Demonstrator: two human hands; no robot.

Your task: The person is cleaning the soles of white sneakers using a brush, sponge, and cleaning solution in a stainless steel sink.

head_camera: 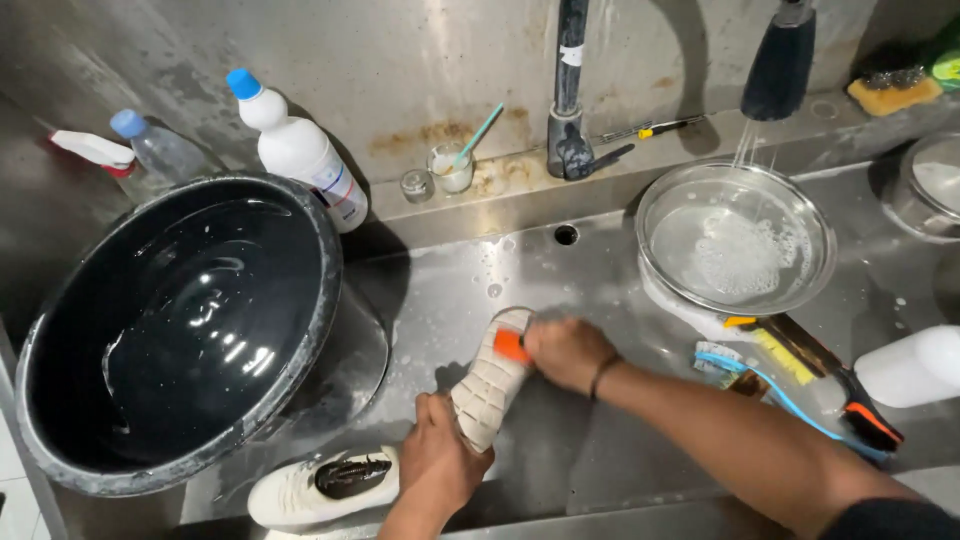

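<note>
A white shoe [490, 385] is held sole-up over the steel sink [560, 290]. My left hand [437, 462] grips its heel end from below. Fingers closed on a small orange brush [511, 346], my right hand [568, 352] presses it against the sole near the toe. The second white shoe [320, 487] lies on its side at the sink's front edge, left of my left hand.
A big black basin [175, 325] of water fills the left. Water runs from the spray head [780, 60] into a steel bowl [735, 240]. Brushes [800, 385] lie at right beside a white bottle [912, 365]. Bottles [295, 150] and a tap [568, 100] stand at the back.
</note>
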